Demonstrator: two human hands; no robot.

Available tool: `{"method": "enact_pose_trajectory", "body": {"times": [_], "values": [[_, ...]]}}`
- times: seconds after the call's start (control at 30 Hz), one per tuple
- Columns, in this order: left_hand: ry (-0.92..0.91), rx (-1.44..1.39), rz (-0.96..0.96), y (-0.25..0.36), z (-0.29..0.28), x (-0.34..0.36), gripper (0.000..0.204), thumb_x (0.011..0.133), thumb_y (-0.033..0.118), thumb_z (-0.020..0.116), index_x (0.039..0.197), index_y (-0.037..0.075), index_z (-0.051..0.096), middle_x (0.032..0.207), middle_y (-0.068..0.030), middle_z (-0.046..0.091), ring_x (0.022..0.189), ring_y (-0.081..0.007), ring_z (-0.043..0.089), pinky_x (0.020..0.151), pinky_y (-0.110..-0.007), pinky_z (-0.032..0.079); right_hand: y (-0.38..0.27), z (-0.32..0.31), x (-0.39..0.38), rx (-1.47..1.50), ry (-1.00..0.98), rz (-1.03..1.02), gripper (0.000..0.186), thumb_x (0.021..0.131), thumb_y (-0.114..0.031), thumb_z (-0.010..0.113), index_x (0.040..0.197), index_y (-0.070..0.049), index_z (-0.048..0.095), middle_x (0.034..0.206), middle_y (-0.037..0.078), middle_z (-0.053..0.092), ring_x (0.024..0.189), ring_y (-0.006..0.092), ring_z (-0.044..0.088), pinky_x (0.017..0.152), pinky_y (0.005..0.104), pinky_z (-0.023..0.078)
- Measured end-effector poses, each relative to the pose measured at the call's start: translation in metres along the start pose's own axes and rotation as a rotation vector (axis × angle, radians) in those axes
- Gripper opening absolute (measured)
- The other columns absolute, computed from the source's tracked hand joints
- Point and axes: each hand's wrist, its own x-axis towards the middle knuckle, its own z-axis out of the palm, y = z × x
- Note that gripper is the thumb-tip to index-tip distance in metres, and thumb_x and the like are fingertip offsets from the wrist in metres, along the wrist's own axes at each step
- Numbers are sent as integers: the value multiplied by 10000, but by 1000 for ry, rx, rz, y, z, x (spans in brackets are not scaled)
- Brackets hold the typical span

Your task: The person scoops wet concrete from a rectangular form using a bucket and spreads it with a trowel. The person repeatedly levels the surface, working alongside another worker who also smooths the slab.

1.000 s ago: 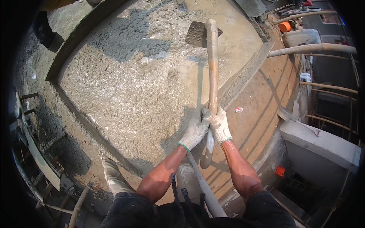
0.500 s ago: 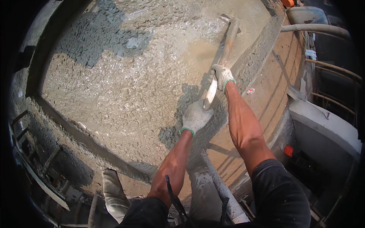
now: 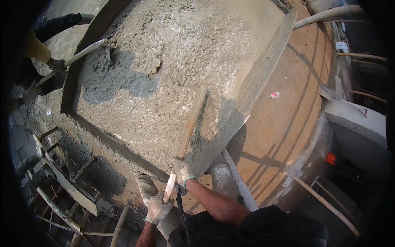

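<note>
With the left hand (image 3: 157, 209) closed around the lower end and the right hand (image 3: 182, 169) gripping farther up, draw the wooden handle (image 3: 192, 125), centre to lower centre, steadily through the wet concrete (image 3: 135, 119), its head apparently submerged.

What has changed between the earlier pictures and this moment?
The wooden handle, left grip and right grip moved leftward and toward the person. A co-worker's tool appeared at upper left. Both grips still hold the handle; the red-and-white scrap still lies on the ground.
</note>
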Motion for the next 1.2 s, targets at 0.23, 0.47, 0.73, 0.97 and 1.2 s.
{"method": "enact_pose_trajectory", "body": {"times": [0.23,0.47,0.73,0.97,1.2], "values": [[9,161,262,72,47,50,350,859,340,812,1020,42,722,804,-189,728,747,-410,733,682,-476,571,-128,-40,-27,4,7,-182,127,945,-103,790,1038,-40,730,768,8,645,607,147,618,532,341,525],[113,-135,660,367,172,386,456,922,396,743,1191,29,719,984,-258,757,934,-452,746,794,-503,568,-531,-99,148,-369,324,-1114,240,913,-182,678,1007,31,619,694,83,621,546,219,640,508,405,519],[-112,-95,524,387,213,452,498,852,346,696,1205,-5,692,1074,-261,757,1022,-434,734,893,-495,565,-626,-147,258,-1284,590,-937,301,919,-231,663,903,63,728,761,186,708,668,327,722,639,475,574],[-193,-186,342,288,150,337,530,847,359,697,1243,7,702,1128,-276,754,1122,-436,711,987,-505,528,-460,-126,206,-1480,622,-859,420,929,-295,612,944,91,776,882,256,767,862,360,785,735,467,589],[-193,-139,212,141,75,182,572,845,412,741,1226,-15,733,1071,-294,762,1056,-449,737,915,-513,570,-244,-97,127,-1282,423,-818,252,948,-203,655,860,-7,788,754,140,718,657,251,672,616,437,501]]}}
